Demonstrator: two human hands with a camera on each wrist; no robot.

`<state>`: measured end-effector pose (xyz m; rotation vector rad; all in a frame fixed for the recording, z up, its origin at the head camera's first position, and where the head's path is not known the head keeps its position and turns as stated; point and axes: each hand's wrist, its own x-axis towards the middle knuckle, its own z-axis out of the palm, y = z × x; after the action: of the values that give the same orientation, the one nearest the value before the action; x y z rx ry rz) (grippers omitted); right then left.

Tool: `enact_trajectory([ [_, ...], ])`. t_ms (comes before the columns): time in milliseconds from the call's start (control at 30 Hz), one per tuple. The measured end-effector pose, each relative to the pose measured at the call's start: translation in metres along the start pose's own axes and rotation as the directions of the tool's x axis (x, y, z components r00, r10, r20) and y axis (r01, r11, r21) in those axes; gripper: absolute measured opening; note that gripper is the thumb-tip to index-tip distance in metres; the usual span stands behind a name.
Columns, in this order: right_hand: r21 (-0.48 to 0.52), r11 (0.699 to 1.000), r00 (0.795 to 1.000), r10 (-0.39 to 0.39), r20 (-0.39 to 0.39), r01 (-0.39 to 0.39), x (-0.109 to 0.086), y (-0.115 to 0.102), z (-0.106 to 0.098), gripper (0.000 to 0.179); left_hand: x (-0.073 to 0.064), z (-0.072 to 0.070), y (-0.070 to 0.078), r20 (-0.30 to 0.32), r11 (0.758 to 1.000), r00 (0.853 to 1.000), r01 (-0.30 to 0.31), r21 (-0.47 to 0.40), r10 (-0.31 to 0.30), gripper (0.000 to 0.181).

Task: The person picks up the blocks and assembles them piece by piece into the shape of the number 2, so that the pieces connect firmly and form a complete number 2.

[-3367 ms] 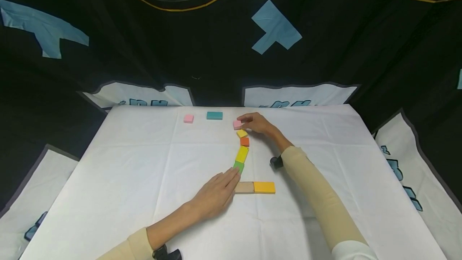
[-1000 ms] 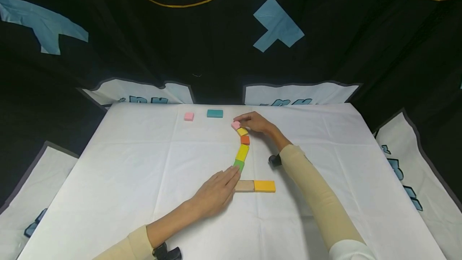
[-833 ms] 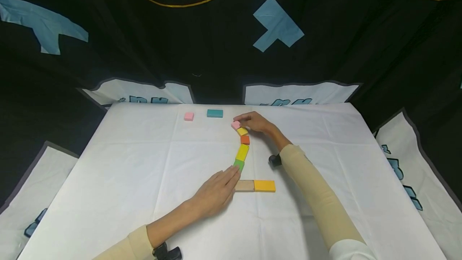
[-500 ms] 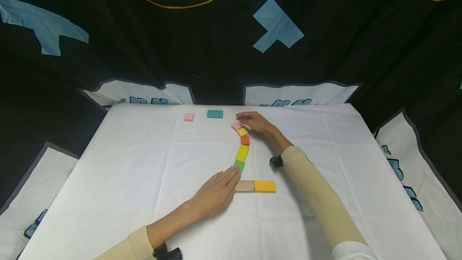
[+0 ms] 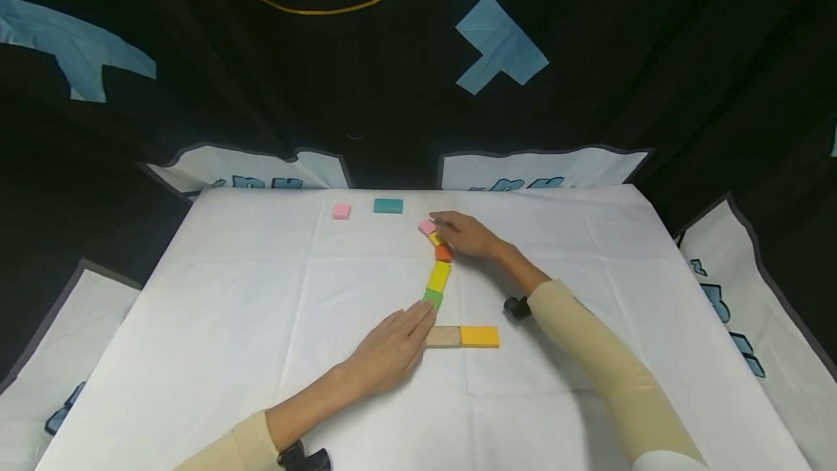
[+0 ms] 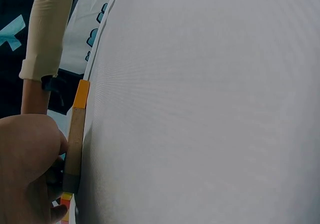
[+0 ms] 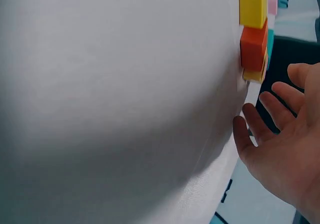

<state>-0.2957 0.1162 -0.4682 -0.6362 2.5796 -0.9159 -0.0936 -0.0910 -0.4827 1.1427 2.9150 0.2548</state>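
Observation:
A curved row of small blocks runs away from my left hand (image 5: 389, 351): a green block (image 5: 432, 297), a yellow block (image 5: 439, 276), an orange-red block (image 5: 443, 253), a small darker yellow block (image 5: 434, 238) and a pink block (image 5: 427, 227) at the far end. My left hand lies with straight fingers, its fingertips at the green block and a plain wooden block (image 5: 445, 337), partly covering both. My right hand (image 5: 467, 233) hovers by the far end of the row, fingers loosely spread and holding nothing. In the right wrist view its fingers (image 7: 260, 124) are apart from the orange-red block (image 7: 254, 46).
An orange-yellow block (image 5: 480, 336) lies end to end with the wooden block. Near the far edge of the white-covered table (image 5: 216, 325) sit a teal block (image 5: 389, 206) and another pink block (image 5: 341, 211). A dark curtain (image 5: 392, 93) hangs behind.
The pink block at the row's end has been turned and brought against the small yellow block. My right hand has let go of it and drawn back toward me. My left hand stays put.

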Motion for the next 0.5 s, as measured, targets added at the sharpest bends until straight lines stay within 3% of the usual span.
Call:
enact_trajectory([
  [267,-0.203,0.975,0.996,-0.077,0.050,0.085,-0.008,-0.006,0.005,0.054,0.003,0.000,0.000,0.032,0.999,0.999,0.032,0.010,-0.032,0.052],
  [500,-0.258,0.955,0.989,-0.132,0.071,0.146,-0.019,-0.009,0.016,0.057,0.000,0.000,0.001,0.045,1.000,0.999,0.012,0.020,-0.013,0.052],
])
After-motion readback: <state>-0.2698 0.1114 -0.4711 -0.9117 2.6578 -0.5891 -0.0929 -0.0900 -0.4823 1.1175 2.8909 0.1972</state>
